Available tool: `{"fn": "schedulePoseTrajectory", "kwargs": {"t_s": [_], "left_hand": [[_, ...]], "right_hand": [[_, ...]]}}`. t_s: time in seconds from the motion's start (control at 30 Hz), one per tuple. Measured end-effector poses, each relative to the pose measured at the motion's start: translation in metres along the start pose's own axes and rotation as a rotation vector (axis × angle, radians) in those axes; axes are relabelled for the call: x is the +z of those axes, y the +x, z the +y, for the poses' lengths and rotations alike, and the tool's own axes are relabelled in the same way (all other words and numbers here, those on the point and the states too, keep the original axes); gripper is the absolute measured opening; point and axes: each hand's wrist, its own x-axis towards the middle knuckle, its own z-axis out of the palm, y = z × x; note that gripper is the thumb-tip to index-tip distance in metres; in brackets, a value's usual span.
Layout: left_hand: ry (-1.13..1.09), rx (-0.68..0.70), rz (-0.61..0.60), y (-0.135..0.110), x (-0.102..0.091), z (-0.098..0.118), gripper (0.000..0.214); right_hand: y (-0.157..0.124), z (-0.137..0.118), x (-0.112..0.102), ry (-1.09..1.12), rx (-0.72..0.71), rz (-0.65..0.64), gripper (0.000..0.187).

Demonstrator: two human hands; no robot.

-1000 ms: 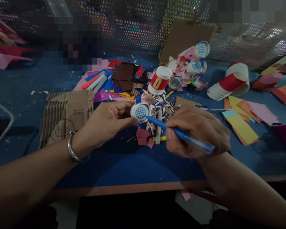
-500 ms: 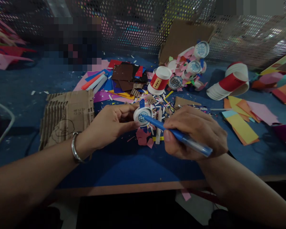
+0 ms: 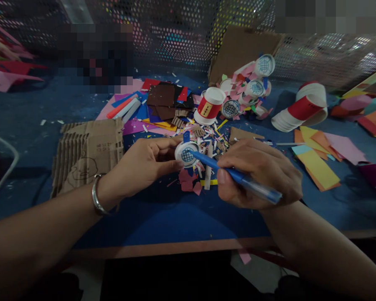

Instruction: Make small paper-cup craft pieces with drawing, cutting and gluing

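Our right hand is closed around a blue pen, whose long axis slants from its near right end up and leftward to the tip. That tip meets the blue grid on the round white piece in our view, though we cannot tell contact from hovering; the piece lies left of the right hand, and our left hand, the nearer one, pinches its left side between thumb and fingers. Beyond it we see paper scraps and a red-and-white cup.
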Motion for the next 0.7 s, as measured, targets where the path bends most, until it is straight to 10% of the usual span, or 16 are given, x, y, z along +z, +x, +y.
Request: {"fn": "schedulePoseTrajectory", "kwargs": {"t_s": [0.7], "left_hand": [[-0.002,-0.066,0.001,-0.0011,0.0004,0.0055,0.043]], "right_hand": [[-0.0005,0.0036,0.0007,0.027,-0.043,0.019,0.019]]}}
